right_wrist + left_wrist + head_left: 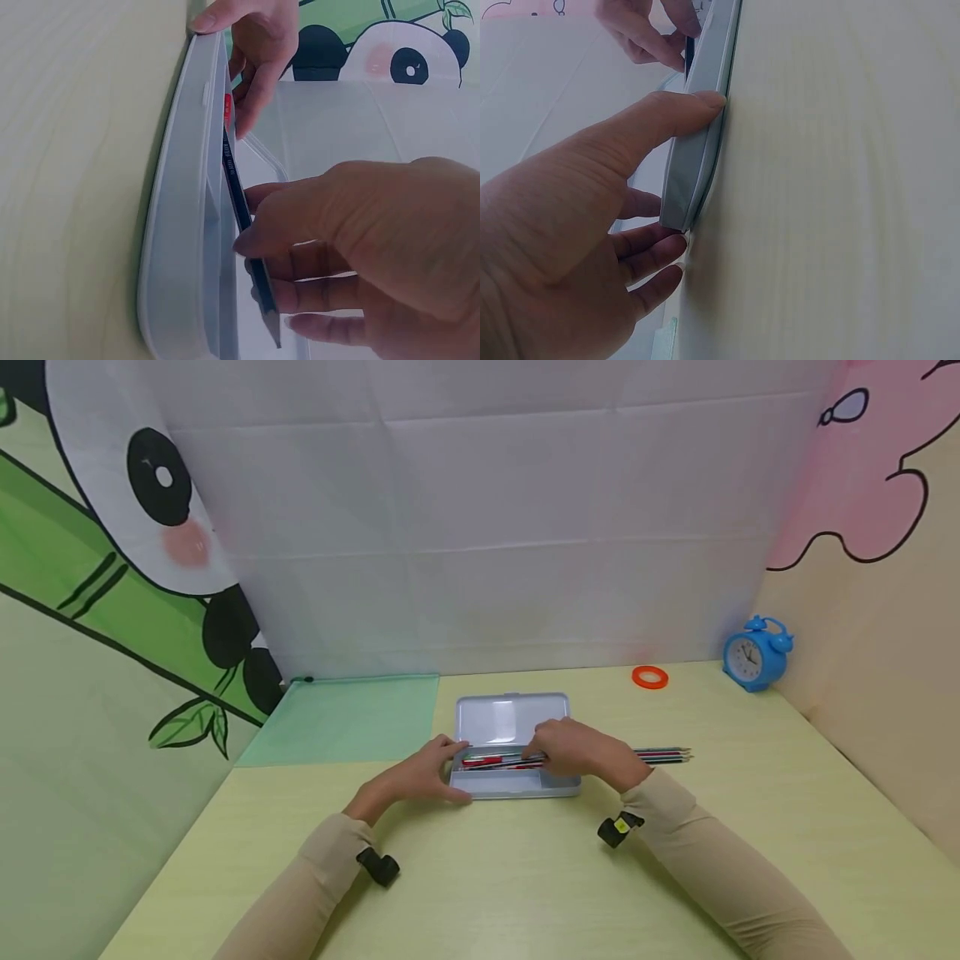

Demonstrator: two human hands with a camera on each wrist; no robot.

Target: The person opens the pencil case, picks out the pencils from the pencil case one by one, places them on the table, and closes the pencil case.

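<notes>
A white pencil case (517,787) lies on the table with its lid (512,720) raised at the back. My left hand (422,774) steadies its left end, the thumb on the front wall and the fingers around the end. Over the case's right half, my right hand (573,747) pinches a dark pencil (238,196) between thumb and fingers. That pencil slants into the case, its sharpened tip pointing right. Red and dark pencils (487,761) lie inside. Several more pencils (667,755) rest on the table just right of the case, partly hidden by my right wrist.
An orange-red ring (649,677) lies at the back right, and a blue alarm clock (756,653) stands near the right wall. A green mat (352,718) covers the table's back left. A white sheet (480,527) hangs behind the table.
</notes>
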